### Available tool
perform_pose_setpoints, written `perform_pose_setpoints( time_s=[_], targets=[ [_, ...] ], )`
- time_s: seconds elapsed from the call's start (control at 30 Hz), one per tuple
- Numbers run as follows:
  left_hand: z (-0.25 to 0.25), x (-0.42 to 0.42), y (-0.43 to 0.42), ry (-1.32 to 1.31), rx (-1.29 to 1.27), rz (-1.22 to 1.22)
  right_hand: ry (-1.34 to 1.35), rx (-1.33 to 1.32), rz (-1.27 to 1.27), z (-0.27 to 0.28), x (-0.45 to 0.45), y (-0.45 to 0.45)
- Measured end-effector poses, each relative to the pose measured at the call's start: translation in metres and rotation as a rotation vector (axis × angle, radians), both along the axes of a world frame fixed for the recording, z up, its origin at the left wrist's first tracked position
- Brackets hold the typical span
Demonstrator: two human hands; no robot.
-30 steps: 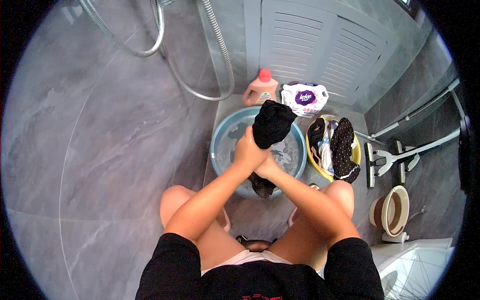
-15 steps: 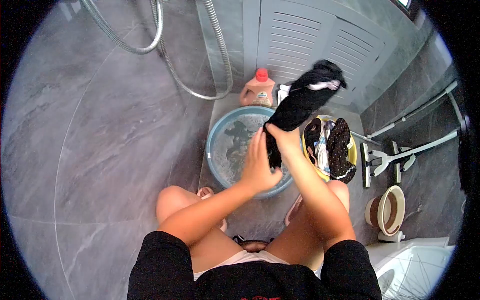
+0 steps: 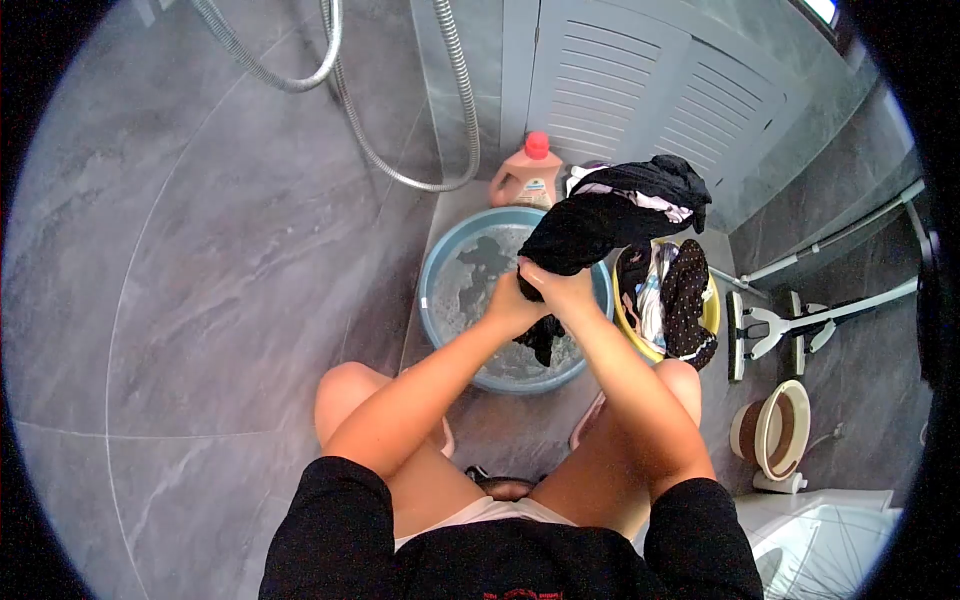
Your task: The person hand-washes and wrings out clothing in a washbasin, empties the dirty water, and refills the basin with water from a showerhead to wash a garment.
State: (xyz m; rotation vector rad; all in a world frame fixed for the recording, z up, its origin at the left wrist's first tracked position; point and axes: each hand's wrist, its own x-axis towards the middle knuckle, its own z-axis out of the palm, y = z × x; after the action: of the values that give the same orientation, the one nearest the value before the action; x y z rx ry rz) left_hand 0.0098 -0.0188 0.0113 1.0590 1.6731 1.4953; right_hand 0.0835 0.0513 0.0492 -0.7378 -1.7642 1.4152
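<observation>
Over the blue basin (image 3: 436,330) of sudsy water, a black garment (image 3: 585,225) is bunched in both my hands. My left hand (image 3: 514,306) is closed around its lower part. Close beside it, my right hand (image 3: 563,292) is wrapped round the same cloth. The upper part of the garment flops to the right, with a pale patterned strip showing. A short black end hangs below my hands over the water. Some of my fingers are hidden by the cloth and by each other.
A pink detergent bottle (image 3: 527,178) with a red cap stands behind the basin. To the right, a yellow basin (image 3: 627,318) holds several clothes (image 3: 685,290). Farther right are a squeegee mop (image 3: 770,330) and a brown-and-cream bucket (image 3: 782,430). A shower hose (image 3: 464,100) hangs at the back.
My left hand, outstretched before, has closed on the black garment beside my right hand. The garment's upper end has sagged lower and to the right.
</observation>
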Motion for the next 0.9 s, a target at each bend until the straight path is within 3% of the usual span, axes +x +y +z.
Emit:
perform_pose_setpoints(
  time_s=[0.13, 0.27, 0.3, 0.33, 0.43, 0.5, 0.6, 0.73, 0.77, 0.9],
  targets=[
    [0.009, 0.000, -0.001, -0.145, 0.040, -0.104, 0.135, 0.204, 0.093, 0.017, 0.002, 0.003],
    [0.014, 0.006, -0.008, -0.357, 0.101, -0.018, 0.077, -0.177, 0.353, 0.011, 0.010, 0.009],
    [0.019, 0.001, -0.011, -0.442, -0.053, -0.154, 0.108, -0.343, 0.422, 0.011, 0.012, 0.010],
    [0.022, -0.002, -0.013, -0.524, -0.207, -0.290, 0.106, -0.343, 0.422, 0.008, 0.013, 0.012],
    [0.018, -0.003, -0.014, -0.638, -0.270, -0.421, -0.024, -0.285, 0.405, 0.005, 0.018, 0.015],
    [0.007, -0.003, -0.012, -0.632, -0.321, -0.474, -0.110, 0.103, 0.427, 0.017, 0.023, 0.011],
    [0.001, 0.002, -0.012, -0.617, -0.391, -0.501, -0.103, 0.265, 0.481, 0.019, 0.029, 0.011],
    [-0.004, 0.004, -0.011, -0.578, -0.378, -0.646, -0.202, 0.252, 0.448, 0.014, 0.034, 0.006],
    [0.003, 0.008, -0.016, -0.575, -0.373, -0.584, -0.322, 0.256, 0.435, 0.011, 0.035, 0.007],
    [0.002, 0.013, -0.016, -0.558, -0.405, -0.511, -0.306, 0.360, 0.380, 0.002, 0.034, 0.005]
  ],
)
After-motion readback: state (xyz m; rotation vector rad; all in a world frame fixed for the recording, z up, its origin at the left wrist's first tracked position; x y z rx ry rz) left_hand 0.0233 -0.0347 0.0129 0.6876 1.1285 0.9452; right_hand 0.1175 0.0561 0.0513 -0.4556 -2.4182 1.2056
